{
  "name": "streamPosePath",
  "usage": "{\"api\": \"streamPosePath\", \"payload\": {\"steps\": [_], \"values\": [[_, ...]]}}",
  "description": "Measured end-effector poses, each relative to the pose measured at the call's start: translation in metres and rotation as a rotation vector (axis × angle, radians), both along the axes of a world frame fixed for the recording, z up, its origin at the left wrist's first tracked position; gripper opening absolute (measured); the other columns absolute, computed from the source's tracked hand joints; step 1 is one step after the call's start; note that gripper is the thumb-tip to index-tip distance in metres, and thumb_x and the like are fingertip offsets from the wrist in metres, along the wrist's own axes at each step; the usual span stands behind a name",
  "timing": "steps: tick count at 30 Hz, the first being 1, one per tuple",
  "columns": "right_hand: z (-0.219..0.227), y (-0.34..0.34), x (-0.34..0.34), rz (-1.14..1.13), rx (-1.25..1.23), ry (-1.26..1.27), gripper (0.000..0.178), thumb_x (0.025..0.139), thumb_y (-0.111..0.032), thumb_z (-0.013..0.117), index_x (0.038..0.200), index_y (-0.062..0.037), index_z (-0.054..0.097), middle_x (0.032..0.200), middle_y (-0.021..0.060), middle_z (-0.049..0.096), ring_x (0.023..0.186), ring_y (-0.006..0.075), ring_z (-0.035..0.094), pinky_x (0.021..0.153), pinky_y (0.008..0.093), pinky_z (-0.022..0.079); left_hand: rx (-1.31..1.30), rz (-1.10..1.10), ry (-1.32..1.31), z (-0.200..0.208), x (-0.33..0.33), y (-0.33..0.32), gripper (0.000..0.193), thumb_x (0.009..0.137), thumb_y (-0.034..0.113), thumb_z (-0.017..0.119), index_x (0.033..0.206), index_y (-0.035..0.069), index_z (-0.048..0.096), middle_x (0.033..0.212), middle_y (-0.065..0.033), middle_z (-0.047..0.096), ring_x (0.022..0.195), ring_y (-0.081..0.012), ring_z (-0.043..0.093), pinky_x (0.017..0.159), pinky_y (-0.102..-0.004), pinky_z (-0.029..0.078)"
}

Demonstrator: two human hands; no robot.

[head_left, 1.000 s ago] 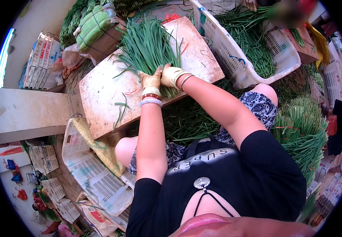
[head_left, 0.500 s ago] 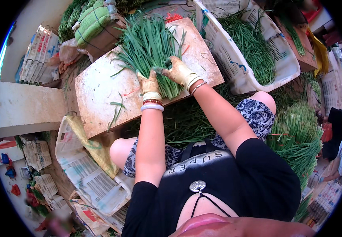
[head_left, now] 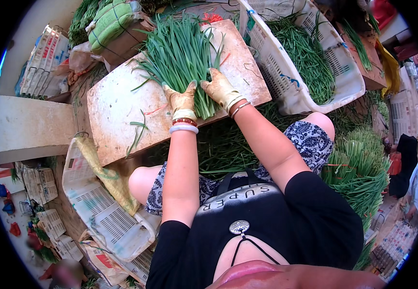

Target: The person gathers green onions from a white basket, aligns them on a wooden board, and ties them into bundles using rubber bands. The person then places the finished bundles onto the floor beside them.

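Note:
A thick bunch of garlic chives [head_left: 180, 55] lies on a worn board [head_left: 117, 113], leaves spread toward the far edge and pale stems toward me. My left hand [head_left: 181, 100], in a stained cream glove, clasps the stems from the left with its thumb laid over them. From the right side my gloved right hand [head_left: 220, 90] holds the same bunch. Both sets of fingers are partly hidden under the stems. Several loose leaves [head_left: 138, 130] rest on the board left of my left hand.
A white plastic crate [head_left: 301, 89] with loose chives stands right of the board. Stacked chive bunches [head_left: 358, 164] sit by my right knee. At my left is another white crate [head_left: 107, 207] with a yellow sack [head_left: 105, 176] over its edge. Red ties [head_left: 212, 18] lie beyond the board.
My right thumb and fingers have come down from a raised position onto the bunch. The hands now sit closer around the stems. The view has shifted slightly.

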State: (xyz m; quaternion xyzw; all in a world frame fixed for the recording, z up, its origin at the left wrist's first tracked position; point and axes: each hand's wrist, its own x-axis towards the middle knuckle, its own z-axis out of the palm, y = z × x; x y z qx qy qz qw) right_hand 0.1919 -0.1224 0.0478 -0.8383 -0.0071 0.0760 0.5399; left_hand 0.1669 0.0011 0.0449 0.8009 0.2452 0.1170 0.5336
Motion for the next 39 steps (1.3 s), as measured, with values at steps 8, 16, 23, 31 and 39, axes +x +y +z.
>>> {"api": "streamPosePath", "payload": {"steps": [8, 16, 23, 31, 39], "values": [[0.019, 0.003, -0.012, 0.001, -0.036, -0.136, 0.058, 0.075, -0.020, 0.059, 0.121, 0.0054, 0.036, 0.111, 0.0262, 0.050, 0.103, 0.0361, 0.050, 0.088, 0.0346, 0.040, 0.023, 0.014, 0.004, -0.018, 0.005, 0.011, 0.087, 0.065, 0.019, 0.072, 0.130, -0.007, 0.021, 0.132, -0.0241, 0.029, 0.123, -0.0305, 0.030, 0.102, -0.0300, 0.023], [0.044, 0.014, -0.007, -0.094, -0.252, 0.100, 0.052, 0.073, -0.029, 0.060, 0.109, 0.0062, 0.047, 0.100, 0.0248, 0.056, 0.097, 0.0355, 0.053, 0.083, 0.0372, 0.042, -0.113, -0.003, -0.031, -0.010, -0.003, 0.010, 0.087, 0.065, 0.017, 0.072, 0.130, -0.007, 0.020, 0.132, -0.0224, 0.031, 0.122, -0.0304, 0.031, 0.102, -0.0308, 0.023], [0.012, 0.006, -0.007, -0.180, 0.068, 0.014, 0.043, 0.076, -0.019, 0.059, 0.108, 0.0048, 0.046, 0.100, 0.0240, 0.056, 0.097, 0.0360, 0.053, 0.084, 0.0364, 0.042, -0.041, 0.027, 0.014, -0.014, 0.001, 0.009, 0.087, 0.065, 0.018, 0.072, 0.131, -0.005, 0.019, 0.133, -0.0222, 0.029, 0.123, -0.0296, 0.030, 0.102, -0.0303, 0.022], [-0.022, 0.005, 0.006, -0.065, 0.578, -0.066, 0.027, 0.076, -0.009, 0.061, 0.099, 0.0023, 0.052, 0.086, 0.0071, 0.058, 0.076, 0.0115, 0.052, 0.070, 0.0238, 0.044, -0.072, 0.025, -0.005, -0.013, 0.001, 0.007, 0.089, 0.066, 0.025, 0.072, 0.131, -0.005, 0.019, 0.133, -0.0222, 0.029, 0.123, -0.0291, 0.030, 0.102, -0.0318, 0.022], [-0.025, 0.002, 0.011, -0.086, 0.365, -0.028, 0.014, 0.080, -0.012, 0.054, 0.089, -0.0007, 0.056, 0.078, 0.0030, 0.058, 0.069, 0.0095, 0.049, 0.065, 0.0227, 0.042, 0.162, -0.120, -0.070, -0.003, -0.002, 0.007, 0.108, 0.055, 0.035, 0.079, 0.133, -0.003, 0.015, 0.135, -0.0226, 0.024, 0.126, -0.0300, 0.024, 0.104, -0.0321, 0.020]]}}
